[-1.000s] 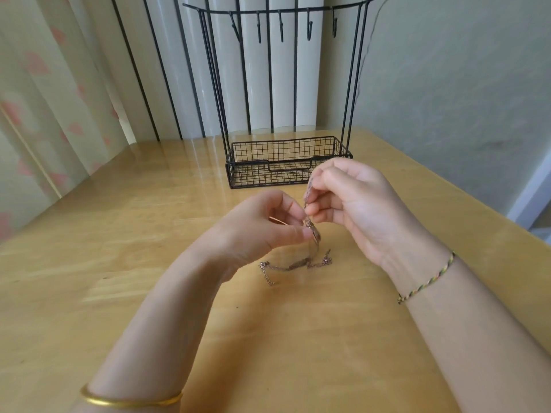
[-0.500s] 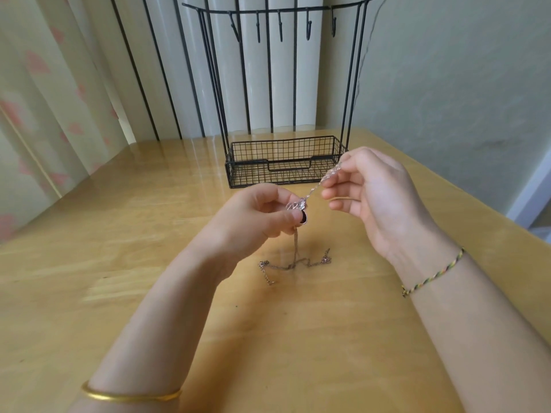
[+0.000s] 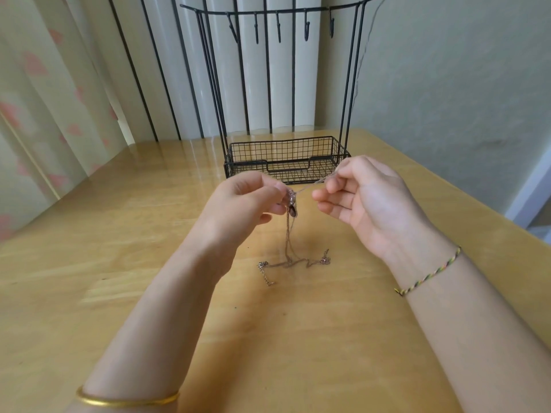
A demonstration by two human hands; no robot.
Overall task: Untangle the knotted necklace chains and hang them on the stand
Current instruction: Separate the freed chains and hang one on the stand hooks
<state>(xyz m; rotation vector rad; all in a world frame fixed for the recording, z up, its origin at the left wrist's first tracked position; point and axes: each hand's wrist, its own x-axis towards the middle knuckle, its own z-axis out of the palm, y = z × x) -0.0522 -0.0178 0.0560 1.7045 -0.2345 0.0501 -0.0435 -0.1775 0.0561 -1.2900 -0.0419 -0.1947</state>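
Chains point(image 3: 290, 234) up off the surface point(image 3: 125, 234) and in play: the left hand point(image 3: 247, 201) pinches the tangle at a small dark pendant point(image 3: 292, 208), fingertips pressed tight on it, while the right hand point(image 3: 362, 192) pinches one fine strand, drawn taut between the two. Below the pendant the rest hangs slack, its clasp ends point(image 3: 265, 274) trailing on the wood near the middle of the surface. This is light, limp, fine stuff, and I'd judge it slippery and easy to kink or snap, so take hold close beside the knot and tease, no hard tugging. Beyond the hands, at the far edge, stands the black wire stand point(image 3: 286, 159), basket base below, row of hooks point(image 3: 278, 28) on top, nothing hanging from them yet. Surface is glossy yellow wood; pale curtain to the left, plain wall to the right, ribbed white panels with dark bars behind.
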